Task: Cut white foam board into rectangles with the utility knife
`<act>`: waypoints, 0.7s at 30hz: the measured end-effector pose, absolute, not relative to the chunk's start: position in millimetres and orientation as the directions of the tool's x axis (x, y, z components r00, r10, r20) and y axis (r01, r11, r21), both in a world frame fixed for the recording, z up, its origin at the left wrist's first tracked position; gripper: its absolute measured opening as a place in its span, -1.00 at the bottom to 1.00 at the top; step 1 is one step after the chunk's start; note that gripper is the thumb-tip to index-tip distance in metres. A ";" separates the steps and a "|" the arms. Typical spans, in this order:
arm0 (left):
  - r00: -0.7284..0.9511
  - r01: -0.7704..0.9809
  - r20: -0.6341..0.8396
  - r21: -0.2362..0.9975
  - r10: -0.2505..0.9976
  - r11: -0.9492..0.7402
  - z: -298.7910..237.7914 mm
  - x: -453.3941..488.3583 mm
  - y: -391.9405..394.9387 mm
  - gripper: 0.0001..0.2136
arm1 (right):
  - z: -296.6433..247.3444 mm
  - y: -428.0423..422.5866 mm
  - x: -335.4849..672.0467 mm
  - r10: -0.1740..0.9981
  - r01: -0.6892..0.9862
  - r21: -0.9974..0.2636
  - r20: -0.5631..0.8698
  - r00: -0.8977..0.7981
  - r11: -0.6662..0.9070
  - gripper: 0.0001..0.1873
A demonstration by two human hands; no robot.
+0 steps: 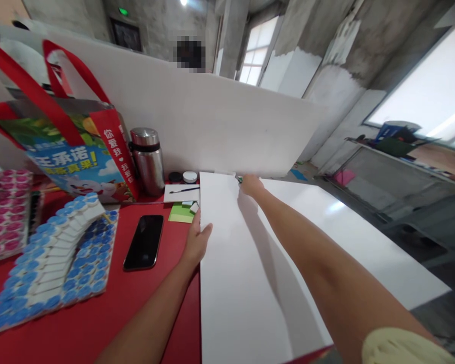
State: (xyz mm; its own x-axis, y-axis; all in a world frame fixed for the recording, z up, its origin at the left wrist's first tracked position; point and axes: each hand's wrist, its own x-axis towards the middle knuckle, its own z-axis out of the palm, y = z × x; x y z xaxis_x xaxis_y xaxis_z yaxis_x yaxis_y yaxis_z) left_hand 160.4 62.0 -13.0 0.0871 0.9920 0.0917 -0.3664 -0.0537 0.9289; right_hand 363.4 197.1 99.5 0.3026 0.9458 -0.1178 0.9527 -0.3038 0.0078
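A large white board lies on the red table, its left edge running away from me. My left hand grips that edge, the thumb over the top and the fingers along the side. Stretched out to the board's far end, my right hand is closed around a small tool with a green part. Most of the tool is hidden in the fist, so its exact kind is unclear. Beside my left fingertips are green sticky notes and a small white block.
Left on the red table are a black phone, blue-capped pieces, a steel flask and a shopping bag. A thin brush lies near two round lids. A white partition stands behind; another person's head shows beyond.
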 end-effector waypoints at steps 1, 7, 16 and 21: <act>0.085 -0.360 0.092 0.931 0.992 -0.056 -12.5 160.4 61.8 -0.37 | 99.8 195.4 363.5 0.946 0.952 0.009 -0.118 0.303 -0.304 -0.64; 0.095 -0.349 0.122 0.933 0.988 -0.082 -12.7 160.7 59.3 -0.38 | 98.0 186.9 365.6 0.944 0.950 0.008 -0.113 0.311 -0.312 -0.62; 0.136 -0.411 0.172 0.906 0.976 -0.102 -19.5 164.5 60.7 -0.40 | 100.1 166.7 370.6 0.937 0.942 0.008 -0.102 0.335 -0.336 -0.62; 0.131 -0.411 0.182 0.905 0.974 -0.114 -16.9 166.1 57.2 -0.40 | 100.8 161.4 368.8 0.935 0.941 0.013 -0.108 0.338 -0.339 -0.63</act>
